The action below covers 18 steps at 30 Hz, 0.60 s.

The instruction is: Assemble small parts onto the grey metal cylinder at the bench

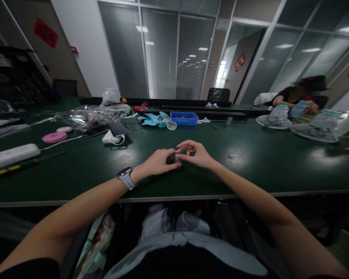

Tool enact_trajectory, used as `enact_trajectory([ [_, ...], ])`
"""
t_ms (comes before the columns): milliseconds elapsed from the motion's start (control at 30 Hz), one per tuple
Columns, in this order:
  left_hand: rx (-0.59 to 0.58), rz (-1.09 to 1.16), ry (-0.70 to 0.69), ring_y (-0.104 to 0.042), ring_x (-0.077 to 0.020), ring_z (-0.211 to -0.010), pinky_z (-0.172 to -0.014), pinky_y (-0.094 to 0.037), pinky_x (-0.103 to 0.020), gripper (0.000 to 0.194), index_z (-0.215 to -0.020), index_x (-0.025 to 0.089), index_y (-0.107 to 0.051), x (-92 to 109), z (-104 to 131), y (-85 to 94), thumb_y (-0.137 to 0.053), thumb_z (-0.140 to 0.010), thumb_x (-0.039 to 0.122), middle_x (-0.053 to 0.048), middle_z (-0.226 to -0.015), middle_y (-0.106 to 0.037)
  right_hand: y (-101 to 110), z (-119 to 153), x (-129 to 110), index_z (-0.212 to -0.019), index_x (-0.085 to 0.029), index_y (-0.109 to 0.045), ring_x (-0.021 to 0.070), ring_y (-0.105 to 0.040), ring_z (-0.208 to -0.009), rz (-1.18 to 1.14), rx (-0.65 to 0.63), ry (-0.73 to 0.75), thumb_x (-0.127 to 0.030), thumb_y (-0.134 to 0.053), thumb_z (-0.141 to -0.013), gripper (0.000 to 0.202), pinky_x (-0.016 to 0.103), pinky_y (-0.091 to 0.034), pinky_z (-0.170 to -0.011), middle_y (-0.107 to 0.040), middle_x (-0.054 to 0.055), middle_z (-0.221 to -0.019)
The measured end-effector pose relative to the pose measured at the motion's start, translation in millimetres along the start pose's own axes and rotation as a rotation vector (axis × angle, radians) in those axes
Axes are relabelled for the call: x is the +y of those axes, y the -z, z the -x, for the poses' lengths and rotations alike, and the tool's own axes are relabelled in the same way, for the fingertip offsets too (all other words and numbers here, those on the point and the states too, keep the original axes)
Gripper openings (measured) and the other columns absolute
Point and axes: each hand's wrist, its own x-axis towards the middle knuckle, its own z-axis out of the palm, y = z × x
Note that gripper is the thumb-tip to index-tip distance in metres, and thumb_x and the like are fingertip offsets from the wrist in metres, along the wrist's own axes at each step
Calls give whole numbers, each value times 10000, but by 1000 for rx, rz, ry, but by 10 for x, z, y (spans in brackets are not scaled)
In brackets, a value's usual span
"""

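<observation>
One small clear-looking, shiny thing [177, 158] right between the hands, just above the green table [168, 184], too tiny to make out properly tbh. Left hand [159, 161] half curled, thumb and fingers closed around it. Right hand [197, 155] loosely bent, thumb at its top, can't tell if gripping. Red wall sign [45, 33] far beyond left hand, lettering too blurry to read.
</observation>
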Motion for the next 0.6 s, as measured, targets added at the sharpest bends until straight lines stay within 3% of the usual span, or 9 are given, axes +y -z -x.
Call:
enact_trajectory([
  [200, -3, 5, -4, -660, -201, -816, -718, -480, -286, 374, -1012, 193, -605, -5, -4, -4, -584, -819, 512, -40, -900, -706, -10, -34, 47, -978, -181, -621, 65, -483, -480, -15, 80, 8, -417, -736, -711, 375, 213, -298, -433, -726, 54, -864],
  [367, -5, 4, 7, -659, -200, -833, -743, -484, -291, 386, -1050, 196, -601, -10, -1, -7, -584, -821, 506, -41, -908, -705, 171, -100, 206, -1002, -171, -613, 84, -545, -522, -2, 201, -61, -428, -760, -671, 444, 209, -355, -441, -729, 77, -868],
  [433, -8, 13, 13, -660, -199, -842, -751, -486, -291, 390, -1065, 201, -599, -10, -2, -9, -583, -820, 504, -39, -923, -705, 286, -105, 284, -1022, -164, -611, 81, -553, -526, 16, 124, -112, -407, -774, -656, 469, 202, -371, -448, -734, 86, -870],
  [533, -10, 19, 16, -660, -199, -851, -761, -488, -293, 394, -1075, 203, -602, -12, -4, -10, -588, -817, 501, -43, -942, -701, 441, -95, 389, -1029, -117, -621, 35, -471, -442, 60, -157, -229, -368, -795, -630, 503, 179, -331, -423, -742, 104, -862],
  [600, -8, 18, 18, -659, -200, -852, -766, -489, -297, 400, -1073, 203, -605, -13, -5, -8, -593, -812, 505, -45, -941, -700, 507, -92, 434, -1072, -105, -617, 18, -436, -425, 68, -276, -271, -353, -802, -618, 550, 171, -318, -419, -742, 117, -900],
])
